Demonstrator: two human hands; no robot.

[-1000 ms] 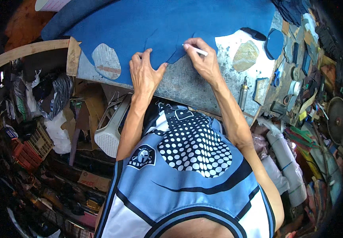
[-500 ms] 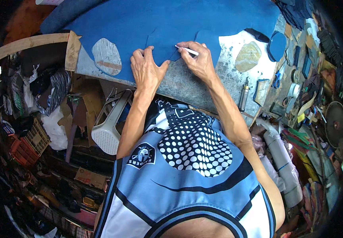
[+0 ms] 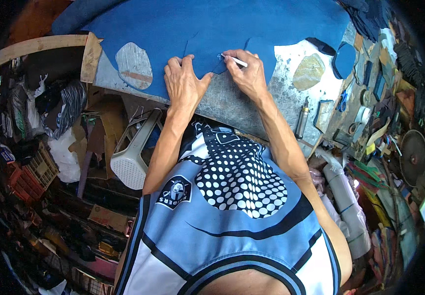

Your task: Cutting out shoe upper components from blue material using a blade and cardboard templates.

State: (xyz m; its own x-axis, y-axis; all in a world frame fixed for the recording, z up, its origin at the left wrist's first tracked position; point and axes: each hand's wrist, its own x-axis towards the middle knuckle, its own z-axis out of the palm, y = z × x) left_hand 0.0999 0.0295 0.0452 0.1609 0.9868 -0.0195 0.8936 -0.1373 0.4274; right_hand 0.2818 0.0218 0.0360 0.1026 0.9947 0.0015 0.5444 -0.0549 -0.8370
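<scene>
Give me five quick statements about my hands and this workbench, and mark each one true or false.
1. The right hand holds a white marker. True.
2. The left hand is raised off the blue sheet. False: the left hand rests on the blue sheet.
3. The blue scissors lie to the right of both hands. True.
4. The plastic stool is bright red. False: the plastic stool is whitish.
5. The workbench is bare metal beneath the right forearm. True.

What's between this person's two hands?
The head view shows the blue sheet, the tip of the white pen and, nearer the body, grey tabletop between the left hand and right hand.
</scene>
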